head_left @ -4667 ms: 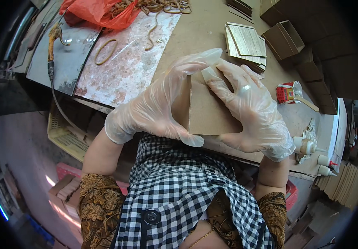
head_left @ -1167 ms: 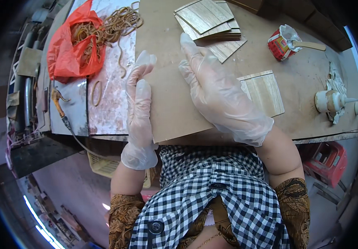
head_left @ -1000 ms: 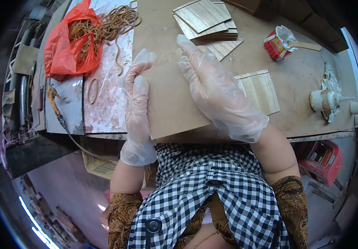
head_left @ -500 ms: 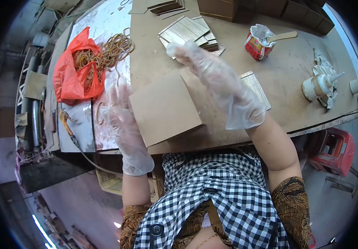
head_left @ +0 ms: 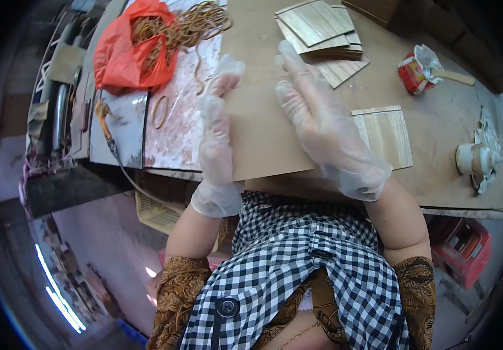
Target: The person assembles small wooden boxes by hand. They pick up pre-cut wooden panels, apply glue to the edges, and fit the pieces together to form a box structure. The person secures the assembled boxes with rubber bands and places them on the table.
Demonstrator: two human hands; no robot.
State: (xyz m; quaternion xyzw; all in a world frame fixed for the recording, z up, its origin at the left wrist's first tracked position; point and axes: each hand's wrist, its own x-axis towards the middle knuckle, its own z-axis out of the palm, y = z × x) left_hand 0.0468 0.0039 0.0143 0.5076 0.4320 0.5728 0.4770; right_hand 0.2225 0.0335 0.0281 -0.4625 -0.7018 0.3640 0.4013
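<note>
A plain brown box (head_left: pixel 266 137) stands at the near edge of the table, its flat face up. My left hand (head_left: pixel 219 131), in a clear plastic glove, lies along its left side with the fingers slightly bent. Against the right side rests my right hand (head_left: pixel 321 119), gloved the same way, fingers long and thumb over the box's far right corner. The box is held between both palms; its right side is hidden by my right hand.
Beyond my right hand lies a stack of wood-grain panels (head_left: pixel 315 26), with a single panel (head_left: pixel 383 137) nearer. At right are an opened red-and-white packet (head_left: pixel 418 73) with a wooden stick and a white squeeze bottle (head_left: pixel 476 158). A red bag (head_left: pixel 129 55) of rubber bands sits left.
My right hand has come back from the panel stack to the box's right side. My left hand has closed in on the left side. The view has shifted, and the box has turned straighter.
</note>
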